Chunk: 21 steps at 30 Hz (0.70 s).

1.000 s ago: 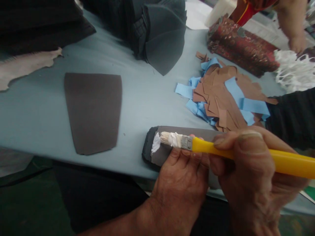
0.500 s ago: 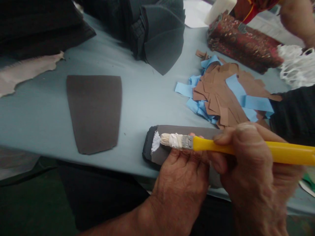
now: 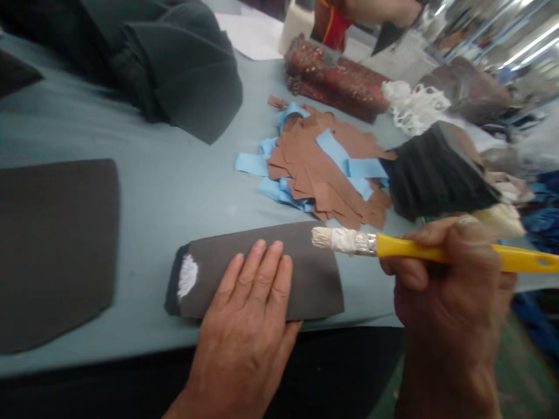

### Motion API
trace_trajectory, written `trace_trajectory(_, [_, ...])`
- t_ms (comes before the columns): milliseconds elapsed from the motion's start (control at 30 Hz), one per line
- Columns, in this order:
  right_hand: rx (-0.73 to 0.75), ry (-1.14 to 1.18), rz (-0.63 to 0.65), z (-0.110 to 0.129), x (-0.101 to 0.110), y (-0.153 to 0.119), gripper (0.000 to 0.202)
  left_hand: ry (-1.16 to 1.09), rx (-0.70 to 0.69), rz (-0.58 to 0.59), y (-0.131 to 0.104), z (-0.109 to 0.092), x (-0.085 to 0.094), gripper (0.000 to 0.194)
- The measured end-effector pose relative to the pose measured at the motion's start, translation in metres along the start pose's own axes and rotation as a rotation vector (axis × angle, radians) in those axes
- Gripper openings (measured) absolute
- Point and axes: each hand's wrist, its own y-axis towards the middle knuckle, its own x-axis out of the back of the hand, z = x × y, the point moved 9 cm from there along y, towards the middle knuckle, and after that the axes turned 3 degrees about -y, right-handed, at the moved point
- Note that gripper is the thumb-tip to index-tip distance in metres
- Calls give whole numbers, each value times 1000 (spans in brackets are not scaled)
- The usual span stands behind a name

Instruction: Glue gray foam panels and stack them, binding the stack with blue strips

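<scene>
My left hand (image 3: 244, 326) lies flat, fingers together, pressing on a dark grey cut piece (image 3: 305, 262) at the near edge of the table. A white glue smear (image 3: 187, 276) marks that piece's left end. My right hand (image 3: 445, 279) grips the yellow handle of a brush (image 3: 393, 245). Its glue-caked bristles hover just above the piece's far right corner, clear of the smear.
A second dark grey piece (image 3: 56, 244) lies to the left on the blue-grey table (image 3: 174, 174). Brown and blue strips (image 3: 323, 163) are heaped behind. Dark fabric stacks (image 3: 174, 64), a patterned roll (image 3: 336, 81), a black bundle (image 3: 432, 171) and white netting (image 3: 414, 105) lie further back.
The brush has lifted off the left end and moved right, leaving a white smear. My left hand has opened flat on the piece. The view has shifted right.
</scene>
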Motion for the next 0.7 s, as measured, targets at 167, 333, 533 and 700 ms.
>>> trace_trajectory(167, [27,99,-108,-21,38,9,33,18,-103,-8,-3,-1,0,52])
trace_trajectory(333, [-47,107,-66,-44,50,3,42,-14,-92,-6,-5,6,-1,59])
trace_trajectory(533, [-102,234,54,-53,32,-4,42,74,-196,37,-7,11,-6,71])
trace_trajectory(700, [-131,188,118,-59,20,-4,44,91,-176,30,-8,9,-6,72])
